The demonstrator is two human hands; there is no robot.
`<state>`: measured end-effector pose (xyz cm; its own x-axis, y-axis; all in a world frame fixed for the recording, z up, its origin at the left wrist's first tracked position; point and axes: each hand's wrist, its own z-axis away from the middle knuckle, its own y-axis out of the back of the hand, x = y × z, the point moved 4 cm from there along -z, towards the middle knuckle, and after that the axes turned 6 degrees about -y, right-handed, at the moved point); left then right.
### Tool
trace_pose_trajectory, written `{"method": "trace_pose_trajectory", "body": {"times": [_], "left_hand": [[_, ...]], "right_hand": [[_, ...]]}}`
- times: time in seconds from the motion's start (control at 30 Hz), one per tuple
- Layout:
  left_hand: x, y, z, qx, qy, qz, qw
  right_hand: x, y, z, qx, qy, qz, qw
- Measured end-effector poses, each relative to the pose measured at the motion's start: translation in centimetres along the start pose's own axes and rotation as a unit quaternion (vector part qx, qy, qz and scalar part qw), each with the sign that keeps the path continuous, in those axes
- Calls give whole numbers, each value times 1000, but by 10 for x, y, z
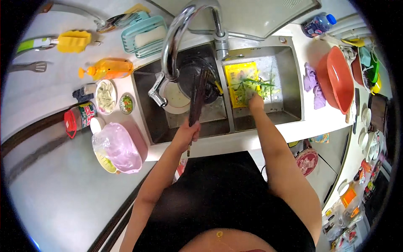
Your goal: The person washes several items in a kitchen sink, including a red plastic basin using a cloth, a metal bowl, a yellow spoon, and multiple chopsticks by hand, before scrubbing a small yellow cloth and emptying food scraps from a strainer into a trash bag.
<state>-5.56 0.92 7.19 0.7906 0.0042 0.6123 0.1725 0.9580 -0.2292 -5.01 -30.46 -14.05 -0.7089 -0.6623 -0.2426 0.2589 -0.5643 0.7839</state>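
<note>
My left hand point(187, 134) is closed around a bundle of dark chopsticks point(197, 100) that slants up over the left basin of a double steel sink point(233, 121). Behind the chopsticks a dark round pan point(192, 67) and a white plate point(177, 105) lie in that basin. My right hand point(256, 102) reaches into the right basin, at the lower edge of a heap of green vegetable scraps point(247, 86). The scraps lie partly over a yellow tray point(232, 75). My right fingers are hidden or blurred, so their grip cannot be told.
A chrome faucet point(171, 41) arches over the left basin. On the left stand an orange soap bottle point(113, 68), a plate of dumplings point(106, 97), a small bowl point(126, 104) and a pink bin point(137, 148). A red basin point(338, 80) and purple cloth point(315, 86) sit at right.
</note>
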Motion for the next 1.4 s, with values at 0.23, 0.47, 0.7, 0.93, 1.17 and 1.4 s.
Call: {"method": "trace_pose_trajectory", "body": {"times": [0.23,0.47,0.7,0.93,1.17,1.4], "left_hand": [[14,-8,-7,18,3,7,1000],[13,2,-24,91,-41,-44,994],[13,26,-11,128,-65,-61,988],[3,6,-2,112,-43,-86,989],[17,12,10,78,-5,-7,997],[22,-3,20,74,33,-48,996]], "right_hand": [[-130,116,153,-49,181,-219,958],[-188,29,144,-122,133,-332,926],[-216,65,192,-194,162,-337,907],[-235,9,134,-82,33,-374,923],[-242,-19,137,-32,78,-297,951],[-229,-46,39,-68,50,-324,942]]}}
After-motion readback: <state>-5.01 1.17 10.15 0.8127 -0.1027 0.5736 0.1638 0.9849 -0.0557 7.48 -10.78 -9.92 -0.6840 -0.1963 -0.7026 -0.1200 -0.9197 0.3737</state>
